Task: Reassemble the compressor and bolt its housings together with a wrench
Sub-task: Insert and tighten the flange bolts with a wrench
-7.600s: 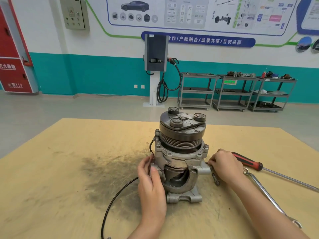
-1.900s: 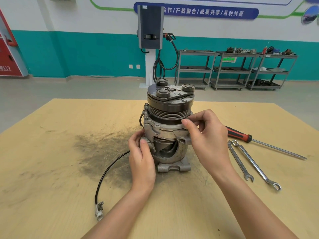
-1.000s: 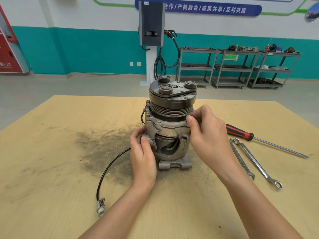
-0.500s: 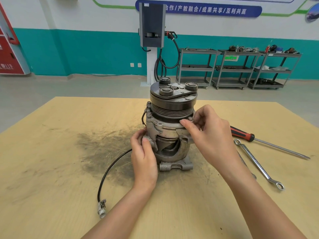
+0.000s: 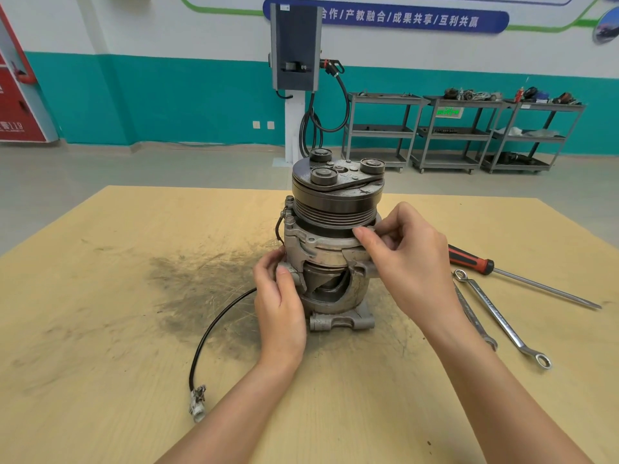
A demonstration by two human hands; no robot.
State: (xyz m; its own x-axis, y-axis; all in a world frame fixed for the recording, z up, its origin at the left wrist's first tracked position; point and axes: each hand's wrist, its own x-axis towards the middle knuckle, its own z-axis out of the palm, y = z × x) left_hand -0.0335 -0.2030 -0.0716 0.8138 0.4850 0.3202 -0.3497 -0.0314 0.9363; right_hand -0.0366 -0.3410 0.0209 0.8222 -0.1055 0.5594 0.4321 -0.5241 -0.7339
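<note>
Near the middle of the wooden table, toward its far edge, the compressor stands upright on its mounting foot, its dark grooved pulley on top and a cutaway opening in the silver housing facing the camera. The left hand grips the housing's lower left side, fingers curled round a lug. The right hand is at the upper right rim of the housing, thumb and forefinger pinched together at a bolt head just under the pulley; the bolt itself is mostly hidden. A black cable trails from the compressor toward the near edge, ending in a connector. Toward the right edge lie two wrenches side by side and a red-handled screwdriver.
</note>
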